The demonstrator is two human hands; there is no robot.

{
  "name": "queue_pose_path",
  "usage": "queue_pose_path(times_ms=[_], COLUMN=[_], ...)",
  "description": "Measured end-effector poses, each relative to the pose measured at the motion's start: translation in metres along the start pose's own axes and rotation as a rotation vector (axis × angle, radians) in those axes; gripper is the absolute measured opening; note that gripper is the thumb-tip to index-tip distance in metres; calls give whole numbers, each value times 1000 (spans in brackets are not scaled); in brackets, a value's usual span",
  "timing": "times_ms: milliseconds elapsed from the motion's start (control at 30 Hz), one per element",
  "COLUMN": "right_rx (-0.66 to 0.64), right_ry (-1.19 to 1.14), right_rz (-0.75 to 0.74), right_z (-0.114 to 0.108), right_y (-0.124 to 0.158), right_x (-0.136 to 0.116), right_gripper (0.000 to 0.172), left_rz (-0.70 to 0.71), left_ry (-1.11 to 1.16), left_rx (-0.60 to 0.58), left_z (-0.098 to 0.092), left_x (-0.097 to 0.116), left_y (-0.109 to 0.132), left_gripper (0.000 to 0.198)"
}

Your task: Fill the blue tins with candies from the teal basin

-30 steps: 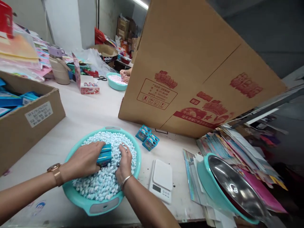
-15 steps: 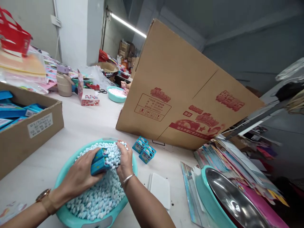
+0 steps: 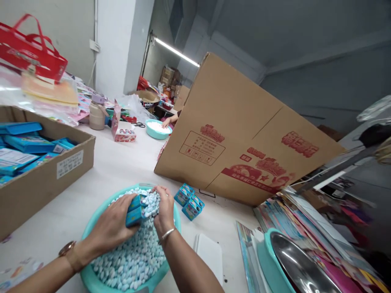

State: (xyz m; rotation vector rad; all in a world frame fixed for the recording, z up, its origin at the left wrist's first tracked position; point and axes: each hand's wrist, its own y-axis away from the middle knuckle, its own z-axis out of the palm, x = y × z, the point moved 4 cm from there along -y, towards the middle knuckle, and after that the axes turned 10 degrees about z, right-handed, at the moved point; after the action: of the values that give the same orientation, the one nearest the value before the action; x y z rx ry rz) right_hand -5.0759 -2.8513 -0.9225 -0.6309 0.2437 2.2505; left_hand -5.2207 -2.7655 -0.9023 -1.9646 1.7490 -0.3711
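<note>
A turquoise basin (image 3: 88, 232) full of pale blue and white candy-like pellets (image 3: 125, 260) stands on the table before me. My left hand (image 3: 113, 224) grips small blue boxes (image 3: 133, 215) side by side, tilted over the basin with their ends toward the right. Cupped against those ends, my right hand (image 3: 165, 209) holds a heap of pellets. Its palm and most fingertips are hidden. Just right of the basin rest several more small blue boxes (image 3: 193, 207).
At left is an open carton (image 3: 76, 162) of flat blue packs. A large printed cardboard sheet (image 3: 244, 134) leans behind the boxes. A white lid-like piece (image 3: 209, 256) lies at right, near a steel bowl (image 3: 302, 264). Further back, another person's hand (image 3: 166, 122) reaches over a second basin (image 3: 155, 131).
My view has shifted, so everything sits lower and further right. Both my hands keep their holds, with the pellets still pressed at the box ends. The other person's hand has lowered toward the far basin.
</note>
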Motion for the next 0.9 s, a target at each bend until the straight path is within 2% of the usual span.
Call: queue_pose_path(times_ms=[333, 533, 700, 833, 900], right_rx=[-1, -41, -55, -61, -53], right_ry=[72, 23, 87, 89, 80], right_rz=[-34, -9, -7, 21, 56], right_z=[-9, -5, -1, 3, 4], right_y=[2, -3, 5, 10, 10], right_x=[6, 7, 2, -5, -7], right_gripper=[26, 28, 29, 18, 31], left_rz=[-12, -52, 78, 68, 24], left_ry=[21, 20, 12, 70, 116], left_rx=[-71, -113, -41, -60, -85], left_z=[-3, -3, -1, -2, -4], left_x=[9, 8, 3, 0, 0], left_y=[-8, -12, -14, -18, -21], left_gripper=[78, 78, 72, 67, 71])
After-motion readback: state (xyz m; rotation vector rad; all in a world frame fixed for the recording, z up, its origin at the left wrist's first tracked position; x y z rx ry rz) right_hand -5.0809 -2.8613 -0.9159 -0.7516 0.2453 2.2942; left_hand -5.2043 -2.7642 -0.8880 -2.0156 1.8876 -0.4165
